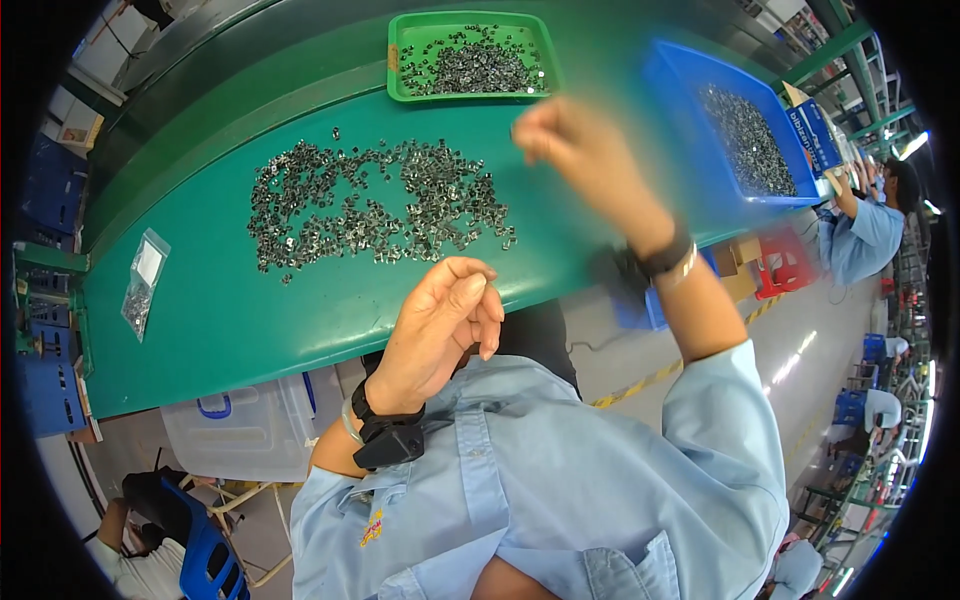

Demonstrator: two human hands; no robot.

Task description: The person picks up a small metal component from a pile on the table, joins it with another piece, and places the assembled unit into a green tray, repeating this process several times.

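Though heaped, green tray (pixel 396 60) of clips (pixel 470 68)

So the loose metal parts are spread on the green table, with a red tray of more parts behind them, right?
Not quite: the head view shows the tray behind the spread of metal parts is green, not red. The parts do lie loose on the green table.

A light blue short-sleeved shirt (pixel 560 480) with a small chest emblem (pixel 372 527) is worn, and a black band is strapped on each wrist (pixel 388 435).
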